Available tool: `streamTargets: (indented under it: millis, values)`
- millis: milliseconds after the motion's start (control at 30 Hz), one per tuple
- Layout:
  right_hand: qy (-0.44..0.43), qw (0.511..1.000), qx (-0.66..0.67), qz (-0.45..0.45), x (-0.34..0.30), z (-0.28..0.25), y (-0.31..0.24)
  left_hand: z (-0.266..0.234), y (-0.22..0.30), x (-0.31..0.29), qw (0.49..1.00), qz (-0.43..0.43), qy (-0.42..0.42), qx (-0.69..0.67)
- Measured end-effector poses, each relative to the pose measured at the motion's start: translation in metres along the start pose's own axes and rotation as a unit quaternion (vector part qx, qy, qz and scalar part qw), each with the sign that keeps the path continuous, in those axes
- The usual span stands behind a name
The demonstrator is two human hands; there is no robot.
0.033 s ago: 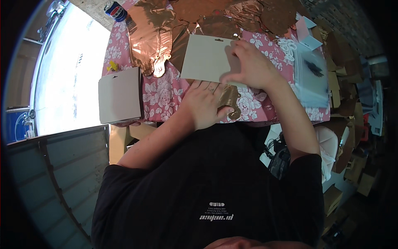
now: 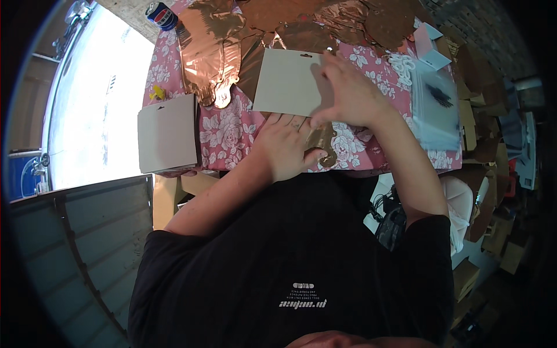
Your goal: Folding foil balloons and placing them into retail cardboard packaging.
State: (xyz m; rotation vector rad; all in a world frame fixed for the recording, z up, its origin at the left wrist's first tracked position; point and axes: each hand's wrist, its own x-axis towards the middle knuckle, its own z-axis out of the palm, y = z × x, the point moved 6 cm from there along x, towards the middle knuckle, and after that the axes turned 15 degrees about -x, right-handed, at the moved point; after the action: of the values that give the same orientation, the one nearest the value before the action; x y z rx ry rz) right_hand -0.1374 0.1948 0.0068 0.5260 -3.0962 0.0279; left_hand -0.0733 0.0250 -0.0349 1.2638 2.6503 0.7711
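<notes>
A plain grey-beige cardboard card (image 2: 284, 81) with a hang slot in its far edge lies over copper-coloured foil. My right hand (image 2: 355, 95) spans the card's right end, its fingers at the far corner and its thumb at the near corner. Along the near edge, my left hand (image 2: 283, 145) rests flat with its fingers stretched out and its thumb apart. Its fingertips meet the card's near edge, where they are partly hidden. A piece of the foil balloon (image 2: 328, 152) sticks out between my left hand and the table's front edge.
A stack of similar cards (image 2: 167, 134) stands at the left, a yellow scrap (image 2: 157, 92) behind it. Copper foil sheets (image 2: 209, 52) spread over the flowered tablecloth (image 2: 227, 129). A can (image 2: 161, 16), white cord (image 2: 401, 68), clear plastic bags (image 2: 432, 124) and a white folded box (image 2: 430, 46) lie around.
My right hand has spread slightly wider and shifted a little, its thumb moving down to the card's near corner. The card and my left hand look unmoved.
</notes>
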Motion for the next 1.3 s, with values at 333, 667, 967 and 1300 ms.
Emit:
streamTargets:
  millis: [333, 667, 967, 1300]
  values:
    - [-0.065, 0.988, 0.081, -0.111, -0.017, 0.005, -0.003, 0.001, 0.0, -0.001, 0.998, 0.027, 0.036, 0.034]
    - [-0.068, 0.993, 0.037, -0.088, -0.026, 0.004, -0.01, 0.0, 0.002, 0.002, 0.999, 0.023, 0.026, 0.017]
    - [-0.094, 0.992, 0.057, -0.066, -0.018, -0.003, -0.014, -0.052, -0.003, -0.016, 0.956, 0.057, 0.234, -0.165]
    - [-0.132, 0.989, 0.025, -0.054, -0.016, -0.022, -0.032, -0.067, -0.029, 0.044, 0.991, 0.079, 0.103, -0.036]
